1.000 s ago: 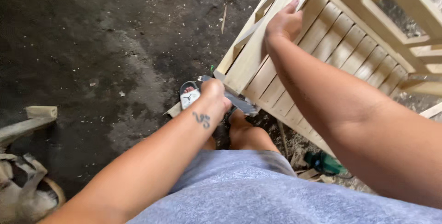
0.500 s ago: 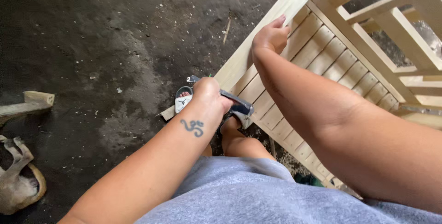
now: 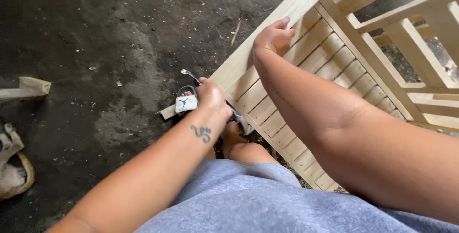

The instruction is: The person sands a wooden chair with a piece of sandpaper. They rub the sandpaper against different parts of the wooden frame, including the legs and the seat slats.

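My right hand (image 3: 273, 38) grips the long edge rail of a pale slatted wooden frame (image 3: 330, 61) that leans tilted across the upper right. My left hand (image 3: 213, 98) is closed around the grey handle of a metal hand tool (image 3: 191, 74), whose thin tip sticks out up and to the left, just off the frame's lower corner. Most of the tool is hidden under my fingers. My foot in a sandal (image 3: 186, 102) stands on the dark floor right beside that hand.
Dark dirt floor (image 3: 95, 46) strewn with wood chips fills the left. A wooden offcut (image 3: 28, 87) and a crumpled cloth bag (image 3: 12, 166) lie at the far left. More pale wooden framework (image 3: 420, 37) stands at the upper right.
My left hand with the tool has dropped a little away from the frame's corner, the tip now pointing up-left. My right hand slid lower along the rail as the view shifted.
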